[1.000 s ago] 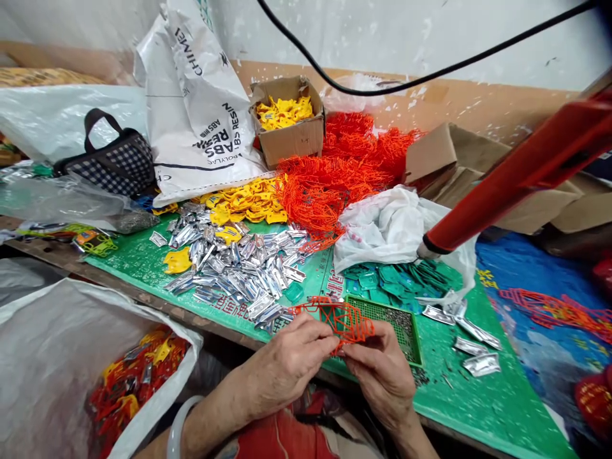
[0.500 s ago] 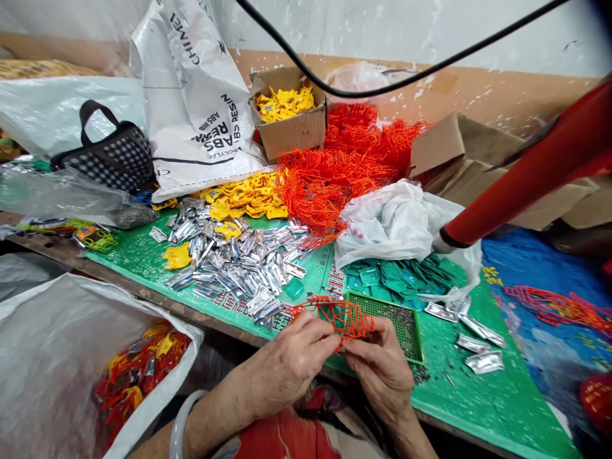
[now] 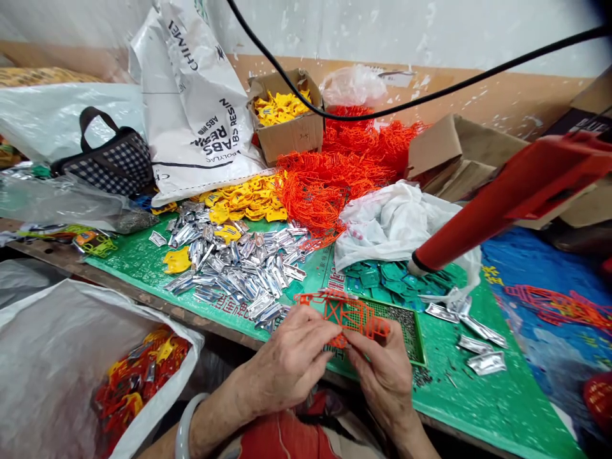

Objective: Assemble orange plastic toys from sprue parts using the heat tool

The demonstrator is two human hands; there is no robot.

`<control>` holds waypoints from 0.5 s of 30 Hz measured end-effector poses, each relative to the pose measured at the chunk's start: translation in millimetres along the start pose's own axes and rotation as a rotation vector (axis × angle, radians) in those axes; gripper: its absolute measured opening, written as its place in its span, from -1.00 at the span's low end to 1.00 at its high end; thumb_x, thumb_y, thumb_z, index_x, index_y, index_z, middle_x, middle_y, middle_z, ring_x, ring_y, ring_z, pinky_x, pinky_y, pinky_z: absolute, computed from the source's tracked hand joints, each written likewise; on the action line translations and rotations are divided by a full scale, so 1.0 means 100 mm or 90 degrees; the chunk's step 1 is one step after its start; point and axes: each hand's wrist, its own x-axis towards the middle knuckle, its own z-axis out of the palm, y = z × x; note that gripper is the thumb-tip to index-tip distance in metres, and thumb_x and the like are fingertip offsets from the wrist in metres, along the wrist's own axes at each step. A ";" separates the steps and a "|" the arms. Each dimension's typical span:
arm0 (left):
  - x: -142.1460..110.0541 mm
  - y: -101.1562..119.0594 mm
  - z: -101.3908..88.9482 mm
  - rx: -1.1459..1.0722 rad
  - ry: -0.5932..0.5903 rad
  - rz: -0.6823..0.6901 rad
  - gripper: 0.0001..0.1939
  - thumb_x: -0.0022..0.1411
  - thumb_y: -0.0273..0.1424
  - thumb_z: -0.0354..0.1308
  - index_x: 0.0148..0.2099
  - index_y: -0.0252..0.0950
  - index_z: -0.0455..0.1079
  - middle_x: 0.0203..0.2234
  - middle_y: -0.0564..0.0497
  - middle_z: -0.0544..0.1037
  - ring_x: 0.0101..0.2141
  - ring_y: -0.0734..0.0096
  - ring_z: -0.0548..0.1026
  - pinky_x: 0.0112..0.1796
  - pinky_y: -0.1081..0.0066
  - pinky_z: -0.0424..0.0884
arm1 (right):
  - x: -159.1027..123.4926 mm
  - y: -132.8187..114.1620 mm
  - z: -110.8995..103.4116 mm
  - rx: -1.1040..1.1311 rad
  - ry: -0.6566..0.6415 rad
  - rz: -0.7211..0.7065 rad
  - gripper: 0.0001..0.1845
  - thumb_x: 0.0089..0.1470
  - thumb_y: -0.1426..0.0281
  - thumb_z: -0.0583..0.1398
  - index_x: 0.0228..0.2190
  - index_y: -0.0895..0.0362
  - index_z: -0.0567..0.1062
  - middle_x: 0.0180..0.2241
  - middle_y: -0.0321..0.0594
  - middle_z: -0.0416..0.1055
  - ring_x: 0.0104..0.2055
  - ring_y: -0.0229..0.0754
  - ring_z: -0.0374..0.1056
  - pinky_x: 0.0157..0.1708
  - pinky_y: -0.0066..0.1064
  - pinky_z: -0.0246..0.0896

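An orange-red plastic lattice frame (image 3: 337, 312) is held between both hands, above the near edge of the green-covered table. My left hand (image 3: 294, 357), a pale bangle at its wrist, pinches the frame's near side with thumb and forefinger. My right hand (image 3: 382, 370) grips its right end, fingers closed round the bars. The two thumbs nearly meet at the frame's near edge. Just beyond lies a green mesh tray (image 3: 418, 341) with small dark metal bits in it, partly covered by the frame. Silver metal plates (image 3: 239, 261) are heaped to the left of the hands.
Yellow plastic pieces (image 3: 253, 197) and tangled orange-red frames (image 3: 320, 185) lie farther back. Green pieces (image 3: 396, 280) sit beside a white bag (image 3: 387, 217). A red rod-like tool (image 3: 468, 229) slants in from the right. An open sack (image 3: 57, 338) stands at lower left; a black cable (image 3: 406, 105) hangs across.
The red tool has swung down and left, over the green pieces. The hanging cable has shifted. Both hands still hold the frame, its angle slightly changed, with the thumbs closer together.
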 end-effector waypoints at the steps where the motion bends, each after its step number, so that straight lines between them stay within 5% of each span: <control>1: -0.01 0.01 -0.03 0.016 0.033 0.004 -0.67 0.26 -0.64 0.07 0.07 -0.40 0.31 -0.18 -0.17 0.58 -0.08 0.14 0.40 -0.04 0.11 0.41 | 0.02 0.00 -0.02 0.046 0.006 0.019 -0.67 0.13 0.54 0.22 -0.13 -0.09 0.58 -0.23 -0.19 0.28 -0.23 -0.18 0.37 -0.33 -0.38 0.41; 4: -0.05 0.03 -0.13 0.096 0.097 0.007 -0.52 0.20 -0.66 0.14 0.17 -0.41 0.25 -0.03 -0.19 0.55 0.09 0.04 0.28 0.08 -0.01 0.29 | 0.04 0.00 -0.09 0.133 0.011 0.043 -0.66 0.13 0.54 0.23 -0.14 -0.11 0.58 -0.21 -0.20 0.29 -0.21 -0.18 0.37 -0.32 -0.37 0.37; 7: -0.09 0.03 -0.17 0.139 0.080 -0.002 -0.55 0.20 -0.63 0.18 0.14 -0.39 0.31 0.03 -0.18 0.52 0.16 -0.01 0.21 0.13 -0.05 0.22 | 0.05 -0.02 -0.10 0.167 0.007 0.028 -0.66 0.13 0.53 0.24 -0.13 -0.11 0.59 -0.23 -0.21 0.31 -0.26 -0.19 0.38 -0.36 -0.36 0.34; 15: -0.05 -0.03 -0.08 0.091 0.068 0.051 -0.76 0.23 -0.65 0.13 -0.07 -0.36 0.45 -0.19 -0.08 0.60 0.08 0.07 0.32 0.09 0.07 0.32 | -0.03 0.06 -0.07 0.217 -0.010 0.058 -0.73 0.09 0.49 0.28 -0.19 -0.07 0.63 -0.25 -0.21 0.41 -0.26 -0.17 0.43 -0.34 -0.34 0.37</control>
